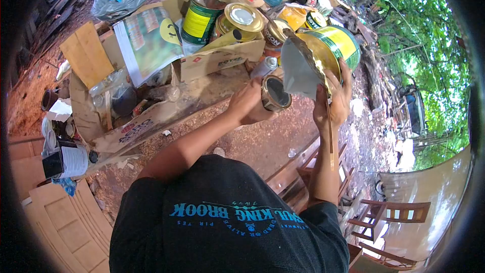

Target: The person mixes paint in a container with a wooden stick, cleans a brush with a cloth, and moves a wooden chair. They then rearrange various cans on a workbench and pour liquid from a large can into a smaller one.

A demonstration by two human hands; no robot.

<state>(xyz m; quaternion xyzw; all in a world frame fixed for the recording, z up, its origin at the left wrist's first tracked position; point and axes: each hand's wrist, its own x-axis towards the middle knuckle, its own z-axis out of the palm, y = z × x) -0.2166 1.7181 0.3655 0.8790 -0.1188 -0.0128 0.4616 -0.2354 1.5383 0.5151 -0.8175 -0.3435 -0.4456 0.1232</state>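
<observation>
Wrapped around a small open can [275, 100] is my left hand [248, 102], at the middle of the head view. The can's inside looks dark grey. My right hand [335, 96] grips a large yellow and green can [331, 45] by its rim. That can is tilted, its open mouth facing the small can, with pale grey liquid or coating inside. The two cans are close together; whether liquid passes between them cannot be made out. A small clear bottle [264, 65] stands just behind my left hand.
A cardboard box [202, 65] holds a green and yellow can [198, 23], a gold-lidded can [242, 16] and a printed sheet [149, 40]. More paint cans stand behind. Wooden chairs [389, 211] are at the lower right, a panelled door [70, 217] at the lower left.
</observation>
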